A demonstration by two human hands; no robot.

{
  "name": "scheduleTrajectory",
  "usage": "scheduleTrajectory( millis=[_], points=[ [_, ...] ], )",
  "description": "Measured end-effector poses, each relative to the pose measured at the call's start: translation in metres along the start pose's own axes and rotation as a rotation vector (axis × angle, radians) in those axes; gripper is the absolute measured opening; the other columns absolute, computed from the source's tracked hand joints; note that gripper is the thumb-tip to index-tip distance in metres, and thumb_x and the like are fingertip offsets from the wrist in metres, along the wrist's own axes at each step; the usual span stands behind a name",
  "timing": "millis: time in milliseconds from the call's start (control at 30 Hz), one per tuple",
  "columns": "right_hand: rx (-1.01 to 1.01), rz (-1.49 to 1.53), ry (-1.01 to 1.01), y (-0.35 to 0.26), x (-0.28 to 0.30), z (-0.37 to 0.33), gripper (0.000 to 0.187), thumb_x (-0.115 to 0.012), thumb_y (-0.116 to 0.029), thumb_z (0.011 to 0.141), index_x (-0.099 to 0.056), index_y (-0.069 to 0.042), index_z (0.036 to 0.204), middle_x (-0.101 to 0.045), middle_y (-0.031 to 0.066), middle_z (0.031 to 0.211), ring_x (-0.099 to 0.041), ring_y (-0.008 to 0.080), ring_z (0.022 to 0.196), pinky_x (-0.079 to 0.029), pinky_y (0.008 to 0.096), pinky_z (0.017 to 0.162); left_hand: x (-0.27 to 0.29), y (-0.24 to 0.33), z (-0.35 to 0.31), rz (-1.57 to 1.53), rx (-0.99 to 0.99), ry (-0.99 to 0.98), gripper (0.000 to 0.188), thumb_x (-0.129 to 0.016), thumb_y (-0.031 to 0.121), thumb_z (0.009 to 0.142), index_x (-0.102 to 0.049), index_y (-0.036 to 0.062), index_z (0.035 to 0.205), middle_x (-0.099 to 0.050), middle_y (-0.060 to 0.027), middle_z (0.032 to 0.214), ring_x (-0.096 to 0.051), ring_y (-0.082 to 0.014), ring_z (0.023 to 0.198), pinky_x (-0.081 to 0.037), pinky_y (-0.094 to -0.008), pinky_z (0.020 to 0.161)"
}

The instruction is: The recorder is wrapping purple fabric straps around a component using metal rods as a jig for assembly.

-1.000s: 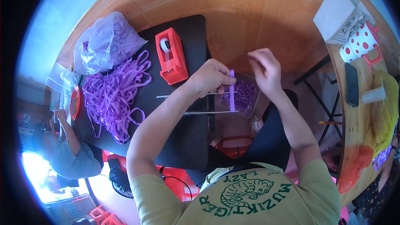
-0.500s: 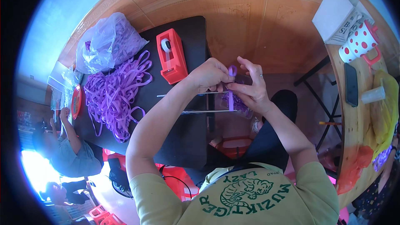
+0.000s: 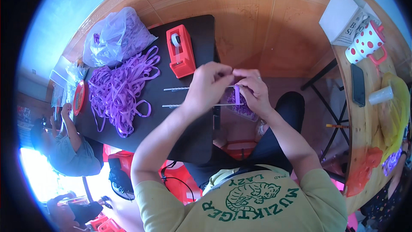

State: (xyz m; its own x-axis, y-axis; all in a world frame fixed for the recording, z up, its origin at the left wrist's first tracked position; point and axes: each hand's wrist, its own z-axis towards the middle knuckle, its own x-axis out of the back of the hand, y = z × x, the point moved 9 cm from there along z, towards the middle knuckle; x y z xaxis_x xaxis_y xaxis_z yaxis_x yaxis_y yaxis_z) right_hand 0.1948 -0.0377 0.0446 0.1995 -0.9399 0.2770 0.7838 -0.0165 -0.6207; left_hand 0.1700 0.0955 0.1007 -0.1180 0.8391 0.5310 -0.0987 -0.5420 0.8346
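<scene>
Two thin metal rods (image 3: 176, 89) lie side by side across the black table and stick out past its right edge. A flat purple ribbon (image 3: 237, 96) spans the two rods near their outer ends. My left hand (image 3: 208, 83) is over the rods, its fingers drawn together and blurred; whether ribbon is between them is hidden. My right hand (image 3: 254, 89) is closed at the far rod, thumb and fingers against the ribbon's upper part. Below the rods' ends, a clear container of purple pieces (image 3: 242, 108) is partly hidden by my right hand.
On the black table (image 3: 165, 124) are a red tape dispenser (image 3: 182, 53), a heap of purple ribbon loops (image 3: 118, 92) and a filled plastic bag (image 3: 118, 38). A wooden table (image 3: 349, 154) at right bears a dotted mug (image 3: 365, 43) and a phone (image 3: 358, 85). Another person (image 3: 71, 150) sits at left.
The ribbon loop that stood above the far rod no longer shows there. My left hand has come nearer over the rods, and my right fingers have closed in. The view has shifted slightly.
</scene>
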Motion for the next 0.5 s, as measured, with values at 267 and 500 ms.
scheduleTrajectory(
  millis=[267, 500],
  points=[
    [-0.402, 0.495, 0.003, 0.03, -0.02, -0.02, 0.004, -0.059, 0.005, 0.084, -0.059, 0.001, 0.084, -0.058, 0.0007, 0.075, -0.053, 0.0047, 0.071, -0.043, 0.0213, 0.063, -0.095, 0.044, -0.155, -0.46, 0.11, -0.375, 0.016, -0.062, -0.001, 0.084, -0.064, -0.0031, 0.099, -0.061, -0.0098, 0.097, -0.058, -0.0126, 0.081, -0.047, -0.0242, 0.065],
    [-0.576, 0.507, 0.069, 0.037, -0.02, -0.062, 0.003, -0.061, 0.001, 0.086, -0.06, -0.001, 0.083, -0.061, -0.0008, 0.074, -0.054, 0.0037, 0.069, -0.043, 0.0189, 0.062, -0.096, -0.064, -0.13, -0.245, 0.113, 0.419, 0.025, -0.057, 0.003, 0.089, -0.059, -0.0026, 0.114, -0.061, -0.0086, 0.101, -0.057, -0.0115, 0.085, -0.047, -0.0243, 0.073]
  ],
)
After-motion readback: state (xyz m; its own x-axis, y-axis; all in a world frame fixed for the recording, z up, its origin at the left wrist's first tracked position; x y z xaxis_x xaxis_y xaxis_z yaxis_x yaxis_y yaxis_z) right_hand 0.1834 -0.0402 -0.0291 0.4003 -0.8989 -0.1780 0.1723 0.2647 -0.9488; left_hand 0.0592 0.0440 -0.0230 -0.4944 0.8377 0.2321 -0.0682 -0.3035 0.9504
